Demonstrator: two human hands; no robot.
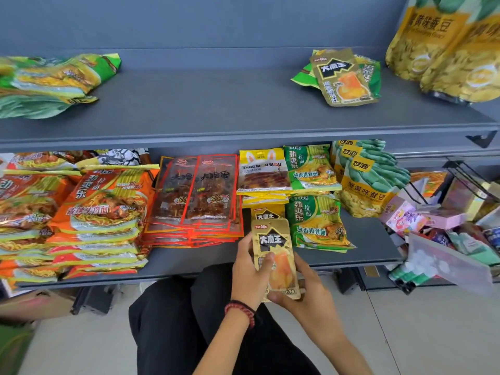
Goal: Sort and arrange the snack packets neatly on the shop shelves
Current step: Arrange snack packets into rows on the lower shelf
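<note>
Both my hands hold a small gold snack packet (276,255) just in front of the lower shelf (373,239). My left hand (250,274) grips its left edge with the thumb on its face. My right hand (308,290) holds its bottom right corner from below. A matching gold packet (266,214) lies on the lower shelf right behind it. Another one (342,77) lies on green packets on the upper shelf (216,104) at the right.
The lower shelf carries orange noodle packs (102,207), red skewer packets (197,190), yellow packets (262,171), green noodle packs (316,220) and broad bean bags (362,180). Green bags (48,82) lie upper left, large yellow bags (446,50) upper right. A bin of mixed goods (446,226) stands at the right.
</note>
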